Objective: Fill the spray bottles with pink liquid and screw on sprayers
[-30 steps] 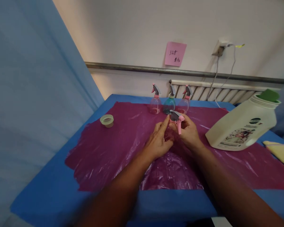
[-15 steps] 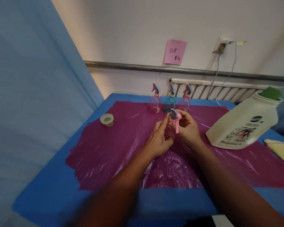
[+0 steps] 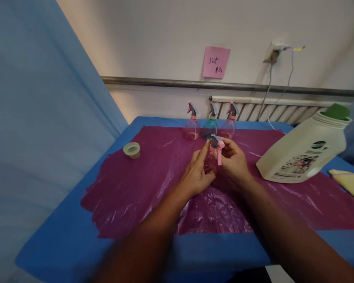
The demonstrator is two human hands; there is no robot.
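Note:
A small clear spray bottle with a pink and grey trigger head (image 3: pixel 216 144) stands on the purple plastic sheet (image 3: pixel 129 188), its pink trigger towards me. My left hand (image 3: pixel 198 171) is closed around the bottle's body, index finger stretched up along its neck. My right hand (image 3: pixel 233 159) grips the spray head and collar from the right. Between my hands the bottle's body is mostly hidden. Just behind stand a clear spray bottle with a pink collar (image 3: pixel 192 127), a teal spray bottle (image 3: pixel 210 126) and another clear one with pink parts (image 3: pixel 228 126).
A large cream jug (image 3: pixel 301 153) with green at its mouth leans at the right, beside a yellow cloth (image 3: pixel 349 184). A small translucent cap (image 3: pixel 132 150) lies at left. Blue cloth (image 3: pixel 56 232) covers the table; a rail (image 3: pixel 171 83) and cables run along the wall.
The view has shifted very slightly. Both hands stay on the spray bottle in nearly the same pose, and the other objects keep their places.

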